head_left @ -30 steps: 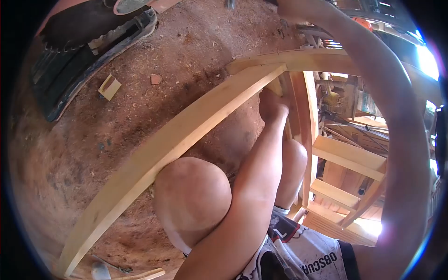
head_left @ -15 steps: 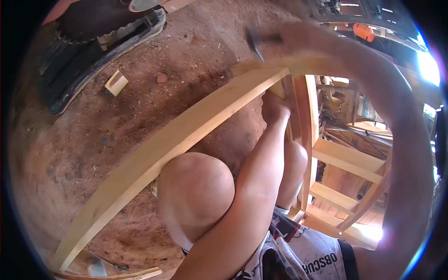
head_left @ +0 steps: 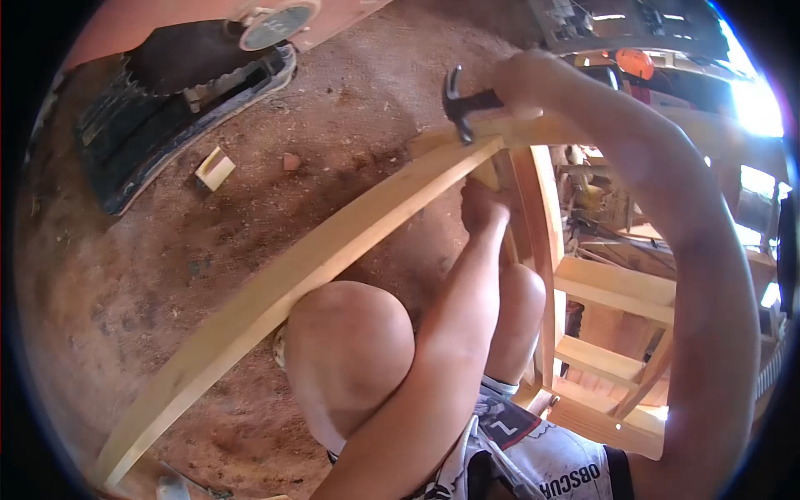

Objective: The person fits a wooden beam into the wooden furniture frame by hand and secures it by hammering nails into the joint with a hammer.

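Note:
The handle of a claw hammer (head_left: 461, 107) is in the closed fingers of my right hand (head_left: 521, 82). Its head is at the top of the joint where a long curved pale beam (head_left: 333, 237) meets another pale board (head_left: 542, 129). Whether the head touches the wood, I cannot tell. Just below this joint, my left hand (head_left: 483, 204) is closed around a short wooden piece (head_left: 487, 173) on the inner side of the beam; its fingertips are partly hidden. The curved beam runs down to the lower left, passing beside my bent knee.
A dark, toothed-edged object (head_left: 175, 62) lies at the upper left, with a small wood block (head_left: 215, 169) and a reddish chip (head_left: 291, 162) on the dirt floor (head_left: 225, 242). Wooden framing with crosspieces (head_left: 617, 287) stands on the right. An orange round object (head_left: 635, 63) is behind my right forearm.
The hammer, out of clear view and then blurred above the joint, now shows sharply at the beam's end. My right hand has come down with it. My left hand stays at the joint.

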A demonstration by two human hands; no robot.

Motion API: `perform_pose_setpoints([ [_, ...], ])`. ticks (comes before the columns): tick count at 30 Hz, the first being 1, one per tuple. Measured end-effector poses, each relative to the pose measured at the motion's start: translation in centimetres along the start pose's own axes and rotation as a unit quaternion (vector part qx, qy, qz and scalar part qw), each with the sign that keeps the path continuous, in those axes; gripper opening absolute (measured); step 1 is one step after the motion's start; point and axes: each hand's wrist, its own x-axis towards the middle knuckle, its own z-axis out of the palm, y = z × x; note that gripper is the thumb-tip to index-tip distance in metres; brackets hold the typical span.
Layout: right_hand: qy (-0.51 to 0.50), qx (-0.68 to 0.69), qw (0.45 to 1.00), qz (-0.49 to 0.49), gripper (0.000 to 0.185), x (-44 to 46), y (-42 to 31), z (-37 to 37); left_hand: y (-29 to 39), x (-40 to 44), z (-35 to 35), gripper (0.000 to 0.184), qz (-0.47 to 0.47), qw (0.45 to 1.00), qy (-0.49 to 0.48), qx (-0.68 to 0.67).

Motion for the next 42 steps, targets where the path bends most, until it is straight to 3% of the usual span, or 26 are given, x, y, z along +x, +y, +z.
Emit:
perform_pose_setpoints([
  [1,-0.009,0.005,1.0,0.007,0.027,-0.7,0.6,0.7,0.4,-0.2,-0.1,0.06,-0.021,1.0,0.003,0.015],
  [2,0.026,0.111,0.992,0.059,0.032,-1.6,1.2,1.7,0.6,-0.1,0.2,0.061,-0.04,0.999,0.002,0.035],
  [3,0.066,0.212,0.968,0.116,0.039,-2.8,2.0,2.7,0.4,-0.1,0.6,0.061,-0.023,0.999,0.016,0.043],
  [4,0.063,0.216,0.966,0.13,0.039,-4.7,2.2,3.9,-0.2,0.5,1.0,0.062,-0.005,0.998,0.033,0.048],
  [5,0.168,0.325,0.917,0.16,0.04,-7.2,1.4,5.6,-1.4,1.4,1.5,0.062,0.034,0.999,0.024,0.022],
  [6,0.271,0.428,0.843,0.182,0.041,-9.5,0.3,7.8,-1.7,1.6,1.9,0.061,0.036,0.999,0.034,0.011],
  [8,0.302,0.604,0.704,0.218,0.04,-13.3,-3.0,12.3,-1.9,1.8,2.0,0.06,0.041,0.998,0.042,0.009],
  [10,0.388,0.734,0.537,0.147,0.043,-15.9,-7.6,17.3,-2.2,1.8,2.1,0.06,0.058,0.997,0.045,0.006],
  [12,0.289,0.919,0.254,0.08,0.043,-19.6,-12.5,19.7,-2.0,1.0,2.0,0.059,0.073,0.996,0.049,0.014],
  [14,0.22,0.951,0.18,0.119,0.043,-21.8,-16.6,23.3,-0.9,0.2,2.2,0.059,0.026,0.995,0.09,0.03],
  [16,0.168,0.964,0.161,0.126,0.043,-25.0,-18.9,25.6,-2.3,1.1,3.2,0.061,0.032,0.992,0.109,0.051],
  [18,0.142,0.971,0.097,0.167,0.053,-27.4,-20.1,27.7,-3.1,0.8,3.8,0.062,0.049,0.995,0.077,0.033],
  [21,0.164,0.936,0.222,0.216,0.048,-29.9,-21.1,32.0,-4.0,0.5,5.2,0.051,0.108,0.986,0.125,0.01],
  [22,0.166,0.94,0.208,0.212,0.048,-30.3,-21.2,33.1,-4.1,0.7,5.4,0.044,0.121,0.983,0.136,-0.029],
  [26,0.171,0.967,0.175,0.069,0.056,-30.5,-20.7,36.7,-1.9,-1.0,5.8,0.051,0.035,0.965,0.223,0.136],
  [27,0.131,0.975,0.174,0.037,0.054,-31.1,-19.8,36.4,-2.9,0.1,5.7,0.051,0.039,0.96,0.24,0.14],
  [29,0.1,0.983,0.152,-0.033,0.054,-30.7,-20.0,37.6,-5.6,3.7,5.4,0.055,0.146,0.979,0.144,-0.019],
  [30,0.083,0.984,0.142,-0.067,0.054,-30.6,-20.1,38.2,-5.7,4.0,5.4,0.055,0.153,0.975,0.162,-0.017],
  [32,0.047,0.986,-0.081,-0.138,0.05,-30.3,-21.1,39.0,-5.7,4.2,5.4,0.055,0.18,0.971,0.151,0.04],
  [37,0.051,0.976,-0.125,-0.171,0.054,-29.2,-20.4,39.5,-5.3,2.8,4.0,0.057,0.215,0.951,0.147,0.165],
  [38,0.036,0.972,-0.108,-0.207,0.054,-28.9,-20.3,39.6,-5.2,2.2,3.8,0.057,0.213,0.947,0.139,0.194],
  [40,0.064,0.974,-0.137,-0.166,0.055,-28.3,-20.6,39.0,-4.7,0.5,3.1,0.056,0.194,0.939,0.121,0.258],
  [42,0.037,0.941,-0.226,-0.249,0.053,-27.8,-21.2,38.1,-3.8,-1.5,2.3,0.056,0.155,0.928,0.086,0.328],
])
